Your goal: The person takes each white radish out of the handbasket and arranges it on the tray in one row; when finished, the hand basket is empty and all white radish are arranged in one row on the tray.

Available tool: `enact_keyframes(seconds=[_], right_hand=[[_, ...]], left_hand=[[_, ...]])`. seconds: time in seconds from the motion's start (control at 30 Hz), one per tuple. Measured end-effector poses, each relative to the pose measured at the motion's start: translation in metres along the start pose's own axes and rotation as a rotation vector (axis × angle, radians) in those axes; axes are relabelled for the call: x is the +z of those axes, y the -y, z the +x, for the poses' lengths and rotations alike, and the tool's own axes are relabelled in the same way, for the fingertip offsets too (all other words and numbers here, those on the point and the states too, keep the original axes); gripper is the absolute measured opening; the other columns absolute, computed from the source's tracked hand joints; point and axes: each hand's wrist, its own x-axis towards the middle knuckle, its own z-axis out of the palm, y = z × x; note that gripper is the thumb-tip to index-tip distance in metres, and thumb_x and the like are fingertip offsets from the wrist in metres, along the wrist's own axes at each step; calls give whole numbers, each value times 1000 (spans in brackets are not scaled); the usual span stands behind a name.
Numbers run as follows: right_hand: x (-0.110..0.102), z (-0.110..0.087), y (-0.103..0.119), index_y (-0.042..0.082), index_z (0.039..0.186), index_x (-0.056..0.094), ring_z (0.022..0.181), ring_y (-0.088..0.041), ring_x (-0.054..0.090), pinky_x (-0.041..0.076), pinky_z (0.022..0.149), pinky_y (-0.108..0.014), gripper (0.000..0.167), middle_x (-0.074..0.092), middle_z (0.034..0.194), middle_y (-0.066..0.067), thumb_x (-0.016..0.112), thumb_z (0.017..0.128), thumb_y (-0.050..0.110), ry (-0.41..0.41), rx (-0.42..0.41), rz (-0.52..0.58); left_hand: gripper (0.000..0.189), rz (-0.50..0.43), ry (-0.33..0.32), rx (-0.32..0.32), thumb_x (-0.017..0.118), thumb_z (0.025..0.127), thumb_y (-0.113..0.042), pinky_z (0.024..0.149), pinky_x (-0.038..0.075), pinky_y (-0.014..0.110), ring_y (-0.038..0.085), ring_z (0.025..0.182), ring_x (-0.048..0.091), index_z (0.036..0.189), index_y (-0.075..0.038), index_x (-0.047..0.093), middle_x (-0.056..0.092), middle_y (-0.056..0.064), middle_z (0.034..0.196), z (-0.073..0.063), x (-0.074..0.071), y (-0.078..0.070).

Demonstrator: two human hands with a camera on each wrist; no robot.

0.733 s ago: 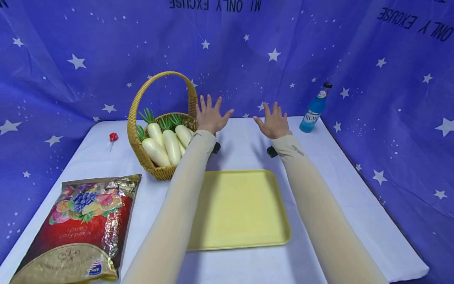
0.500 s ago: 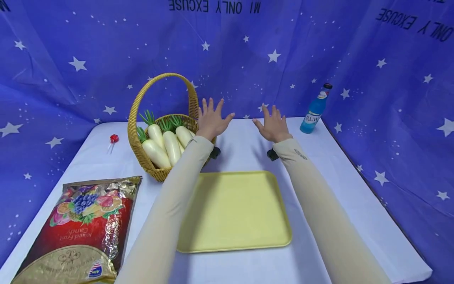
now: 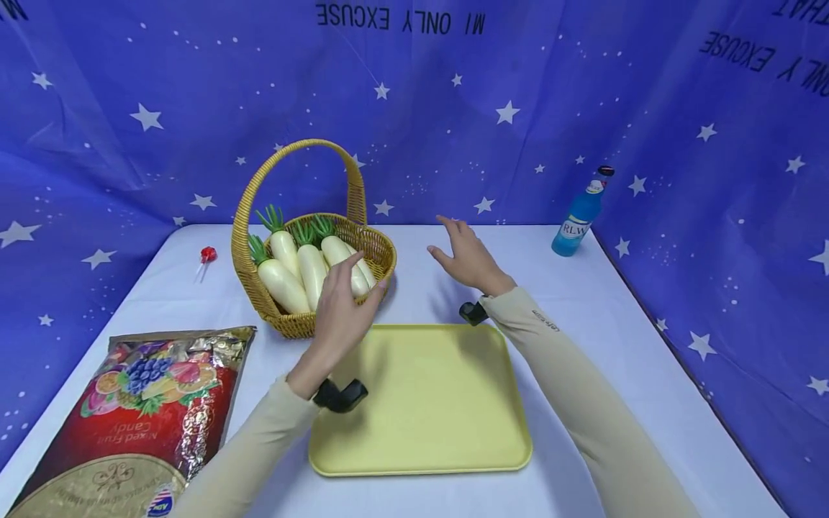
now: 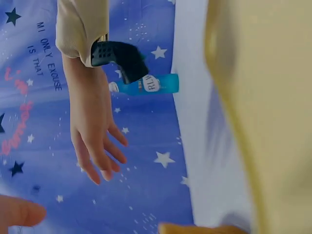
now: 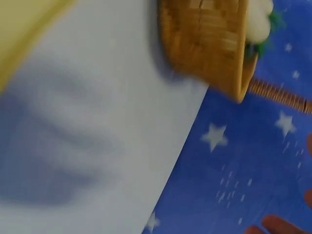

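My left hand (image 3: pixel 342 316) hovers over the left back corner of a yellow tray (image 3: pixel 447 410), its fingers overlapping the front of the wicker basket (image 3: pixel 291 327) in the head view. Several white radishes (image 3: pixel 281 284) with green tops lie in that basket. To the right, my right hand (image 3: pixel 469 253) is held above the white table behind the tray, fingers extended and thumb apart. Neither hand holds anything. In the left wrist view the right hand (image 4: pixel 92 122) hangs with loose fingers. Only fingertips (image 5: pixel 280 225) of the right hand show at the edge of the right wrist view.
A red and gold bag of mixed fruit candy (image 3: pixel 142 410) lies at the left front. Behind it is a red lollipop (image 3: pixel 208 255). A blue bottle (image 3: pixel 575 219) stands at the back right corner, near the starry blue curtain (image 3: pixel 440 158).
Both hands have drawn back toward the body, the left one farther, from beside the basket to over the tray. The spread fingers have come closer together. The objects stay in place.
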Motion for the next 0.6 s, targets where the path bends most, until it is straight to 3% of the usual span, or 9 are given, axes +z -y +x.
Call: enact_keyframes(seconds=[0.17, 0.3, 0.4, 0.5, 0.6], right_hand=[[22, -9, 20, 15, 142, 26, 126, -26, 40, 34, 102, -42, 59, 41, 136, -14, 48, 92, 38, 34, -83, 122], [41, -15, 37, 14, 141, 29, 122, -23, 44, 37, 100, -40, 56, 47, 130, -12, 49, 92, 34, 31, -156, 179], [53, -18, 48, 12, 139, 31, 121, -22, 46, 37, 101, -38, 54, 48, 128, -10, 50, 92, 32, 7, -215, 209], [64, -17, 59, 11, 138, 33, 116, -22, 49, 39, 98, -35, 52, 48, 129, -10, 49, 93, 30, -25, -270, 237], [73, -15, 68, 12, 137, 34, 108, -21, 52, 41, 94, -35, 50, 47, 130, -10, 49, 93, 30, -47, -293, 288]], left_hand=[[56, 4, -96, -159, 58, 86, -39, 69, 31, 35, 27, 95, 38, 133, -15, 38, 43, 14, 103, -34, -17, 34], [60, 78, -120, -251, 58, 85, -43, 61, 24, 31, 26, 89, 29, 134, -16, 39, 31, 13, 96, -51, -16, 59], [62, 116, -144, -275, 60, 83, -46, 66, 26, 34, 30, 96, 27, 134, -19, 40, 27, 16, 103, -57, -11, 73], [60, 115, -190, -283, 61, 81, -48, 79, 29, 44, 39, 112, 23, 131, -22, 42, 20, 25, 122, -58, -6, 83], [56, 63, -221, -293, 60, 80, -51, 97, 21, 57, 46, 130, 4, 125, -21, 42, -1, 29, 141, -55, -1, 91]])
